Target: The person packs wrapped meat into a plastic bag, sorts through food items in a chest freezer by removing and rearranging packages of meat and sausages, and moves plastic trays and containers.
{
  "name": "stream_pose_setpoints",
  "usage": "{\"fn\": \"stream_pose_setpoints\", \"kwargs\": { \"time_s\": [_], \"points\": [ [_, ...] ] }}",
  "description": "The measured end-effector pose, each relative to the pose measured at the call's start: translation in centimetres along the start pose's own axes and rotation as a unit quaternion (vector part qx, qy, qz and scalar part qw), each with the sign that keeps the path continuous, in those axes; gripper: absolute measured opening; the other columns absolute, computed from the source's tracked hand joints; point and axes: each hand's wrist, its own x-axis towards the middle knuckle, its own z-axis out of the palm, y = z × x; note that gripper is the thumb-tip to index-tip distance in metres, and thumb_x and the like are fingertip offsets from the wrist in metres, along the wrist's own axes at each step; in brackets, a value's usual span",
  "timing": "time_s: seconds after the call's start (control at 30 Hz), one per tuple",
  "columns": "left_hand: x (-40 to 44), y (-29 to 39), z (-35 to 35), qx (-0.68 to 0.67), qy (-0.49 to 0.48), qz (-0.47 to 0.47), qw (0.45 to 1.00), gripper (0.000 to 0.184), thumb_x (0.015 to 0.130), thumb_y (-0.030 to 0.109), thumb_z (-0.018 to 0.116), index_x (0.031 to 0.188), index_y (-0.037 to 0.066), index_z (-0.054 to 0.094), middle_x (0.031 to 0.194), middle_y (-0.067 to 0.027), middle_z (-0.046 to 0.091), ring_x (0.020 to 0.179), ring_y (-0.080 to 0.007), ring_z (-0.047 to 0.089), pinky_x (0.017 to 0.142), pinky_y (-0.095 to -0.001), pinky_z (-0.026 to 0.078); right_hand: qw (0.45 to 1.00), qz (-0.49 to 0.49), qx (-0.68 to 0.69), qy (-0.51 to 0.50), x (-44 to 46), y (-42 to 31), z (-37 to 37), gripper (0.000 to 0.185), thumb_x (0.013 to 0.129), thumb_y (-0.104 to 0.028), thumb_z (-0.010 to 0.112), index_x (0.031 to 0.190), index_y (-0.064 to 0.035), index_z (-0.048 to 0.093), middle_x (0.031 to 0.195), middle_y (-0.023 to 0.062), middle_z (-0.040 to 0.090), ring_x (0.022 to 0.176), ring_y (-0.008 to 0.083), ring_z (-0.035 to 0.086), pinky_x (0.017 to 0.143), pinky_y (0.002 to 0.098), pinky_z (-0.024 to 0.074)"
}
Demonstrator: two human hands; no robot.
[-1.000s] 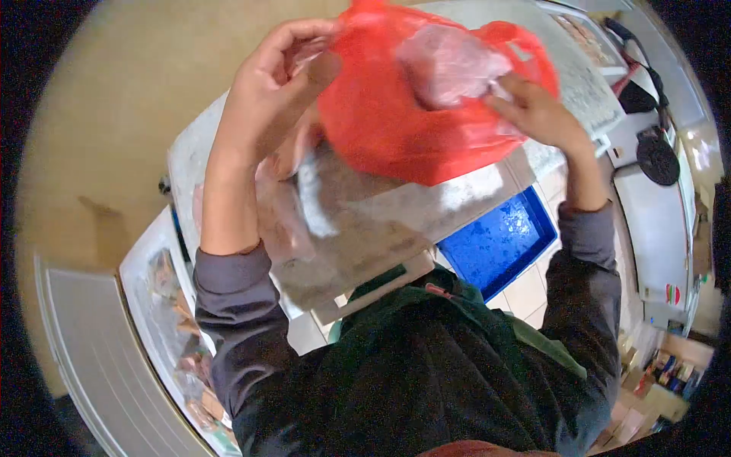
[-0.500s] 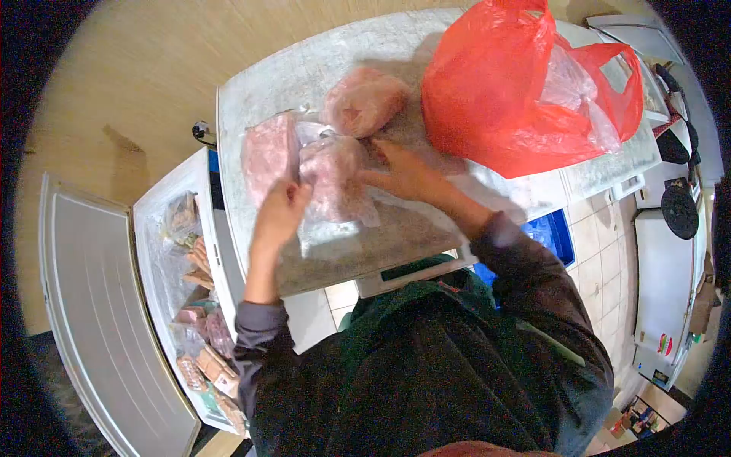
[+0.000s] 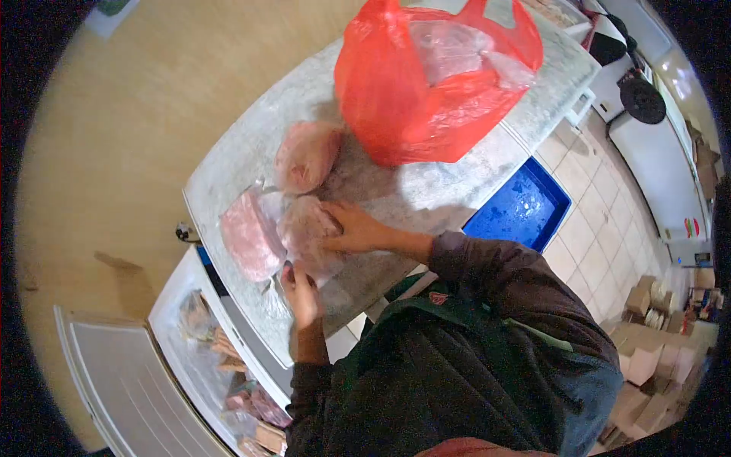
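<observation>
Left of centre: one bagged pink piece (image 3: 306, 228), best steadied by my spread right hand (image 3: 355, 228); left hand (image 3: 304, 295) curled, hold unclear.

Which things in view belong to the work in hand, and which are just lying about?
Seemingly in the work:
middle pink packet, between left hand and right hand
left pink packet
far pink packet
red bag

Seemingly just lying about:
blue tray
cardboard boxes
round black object
</observation>
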Motion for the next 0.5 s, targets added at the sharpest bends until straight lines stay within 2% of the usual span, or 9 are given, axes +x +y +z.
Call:
{"fn": "stream_pose_setpoints", "kwargs": {
  "time_s": [0.07, 0.1, 0.2, 0.23, 0.33, 0.37, 0.47, 0.5],
  "points": [
    [0.2, -0.5, 0.2, -0.041, -0.038, -0.034, 0.998, 0.021, 0.086, 0.026, 0.058, 0.090, 0.006, 0.053, 0.074, -0.0010, 0.055, 0.061, -0.0069, 0.051, 0.049, -0.0235, 0.040, 0.999, 0.007, 0.047, -0.004, -1.5, -0.3, -0.4, 0.083, 0.068, -0.044, 0.066, 0.131, -0.0008, 0.033, 0.123, 0.0246, 0.041, 0.116, 0.0394, 0.039, 0.098, 0.0416, 0.0322],
    [0.0, -0.5, -0.9, -0.013, -0.102, -0.050, 0.993, 0.024, 0.087, 0.026, 0.056, 0.096, 0.005, 0.049, 0.076, -0.0015, 0.055, 0.065, -0.0096, 0.053, 0.052, -0.0254, 0.043, 0.998, -0.015, 0.061, -0.002, -2.2, -0.5, -0.6, 0.082, 0.068, -0.042, 0.066, 0.131, -0.0010, 0.033, 0.123, 0.0241, 0.040, 0.116, 0.0390, 0.038, 0.098, 0.0417, 0.0319],
    [-1.3, 0.3, 0.3, 0.086, -0.074, -0.123, 0.986, 0.025, 0.088, 0.025, 0.055, 0.100, 0.005, 0.047, 0.083, -0.0036, 0.055, 0.069, -0.0141, 0.054, 0.054, -0.0277, 0.045, 0.992, -0.090, 0.089, -0.001, -2.9, -1.3, -2.3, 0.078, 0.070, -0.038, 0.067, 0.131, -0.0013, 0.033, 0.125, 0.0227, 0.037, 0.117, 0.0375, 0.036, 0.099, 0.0416, 0.0306],
    [-1.7, -0.4, 0.7, 0.005, -0.069, -0.108, 0.992, 0.025, 0.087, 0.024, 0.056, 0.101, 0.006, 0.046, 0.092, -0.0062, 0.053, 0.076, -0.0173, 0.054, 0.054, -0.0297, 0.046, 0.989, -0.116, 0.091, -0.007, -3.1, -1.8, -3.1, 0.078, 0.070, -0.036, 0.067, 0.131, -0.0013, 0.033, 0.126, 0.0222, 0.036, 0.118, 0.0368, 0.035, 0.099, 0.0414, 0.0298],
    [-4.2, 3.1, 2.3, 0.007, -0.074, -0.040, 0.996, 0.031, 0.086, 0.027, 0.058, 0.105, 0.008, 0.043, 0.100, -0.0071, 0.049, 0.082, -0.0171, 0.052, 0.058, -0.0312, 0.047, 0.977, -0.170, 0.128, 0.002, -3.5, -3.9, -6.5, 0.077, 0.070, -0.032, 0.069, 0.131, -0.0021, 0.033, 0.129, 0.0201, 0.033, 0.120, 0.0342, 0.034, 0.101, 0.0403, 0.0276],
    [-4.9, 4.7, 2.9, 0.031, -0.065, -0.021, 0.997, 0.042, 0.082, 0.033, 0.061, 0.110, 0.009, 0.040, 0.104, -0.0068, 0.048, 0.089, -0.0171, 0.051, 0.063, -0.0324, 0.046, 0.972, -0.184, 0.145, 0.007, -3.7, -4.8, -8.0, 0.077, 0.069, -0.031, 0.070, 0.131, -0.0025, 0.033, 0.129, 0.0193, 0.032, 0.120, 0.0333, 0.033, 0.101, 0.0399, 0.0269],
    [-4.7, 8.1, 4.6, -0.022, -0.102, 0.172, 0.980, 0.056, 0.079, 0.043, 0.063, 0.116, 0.008, 0.039, 0.108, -0.0066, 0.048, 0.095, -0.0177, 0.050, 0.070, -0.0320, 0.045, 0.938, -0.306, 0.115, 0.114, -4.5, -7.7, -14.4, 0.082, 0.068, -0.031, 0.073, 0.132, -0.0038, 0.031, 0.131, 0.0151, 0.032, 0.124, 0.0287, 0.031, 0.102, 0.0382, 0.0248],
    [-5.2, 10.2, 5.9, -0.034, -0.154, 0.224, 0.962, 0.061, 0.077, 0.046, 0.062, 0.119, 0.008, 0.038, 0.110, -0.0072, 0.048, 0.096, -0.0179, 0.050, 0.072, -0.0313, 0.044, 0.928, -0.262, 0.228, 0.135, -5.3, -8.7, -16.0, 0.078, 0.069, -0.028, 0.072, 0.131, -0.0047, 0.031, 0.129, 0.0136, 0.036, 0.123, 0.0272, 0.032, 0.101, 0.0385, 0.0267]
  ]
}}
